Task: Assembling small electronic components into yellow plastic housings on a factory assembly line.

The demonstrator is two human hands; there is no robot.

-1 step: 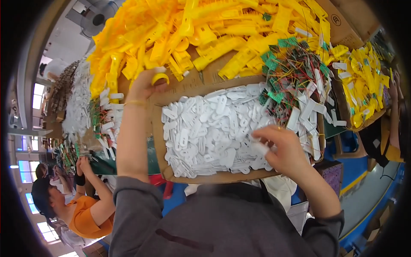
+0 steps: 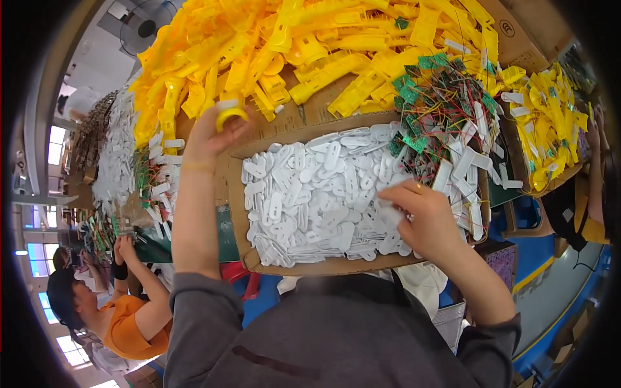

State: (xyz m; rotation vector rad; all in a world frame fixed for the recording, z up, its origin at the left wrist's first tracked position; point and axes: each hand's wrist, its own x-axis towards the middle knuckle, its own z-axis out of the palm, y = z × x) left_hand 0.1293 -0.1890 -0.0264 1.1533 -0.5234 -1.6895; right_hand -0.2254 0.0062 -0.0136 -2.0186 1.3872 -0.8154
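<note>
At the far left edge of the cardboard box (image 2: pixel 238 223), my left hand (image 2: pixel 208 134) is closed round a yellow curved plastic part (image 2: pixel 230 116). A small white bit shows at its top, near my thumb and fingers. Over the right side of the box, my right hand (image 2: pixel 427 216) has its fingers curled together on a white plastic piece (image 2: pixel 392 215), blurred by motion. Below it, many flat white slotted plastic pieces (image 2: pixel 323 200) fill the box.
A large heap of yellow plastic housings (image 2: pixel 259 45) lies beyond the box. Green circuit boards with tangled wires (image 2: pixel 427 110) sit at its right corner, beside white plastic parts (image 2: pixel 469 168). A co-worker in orange (image 2: pixel 132 323) works at left; another box of yellow parts (image 2: pixel 550 123) stands right.
My left hand and the yellow part have shifted and turned slightly. My right hand has moved a little to the left with the white piece.
</note>
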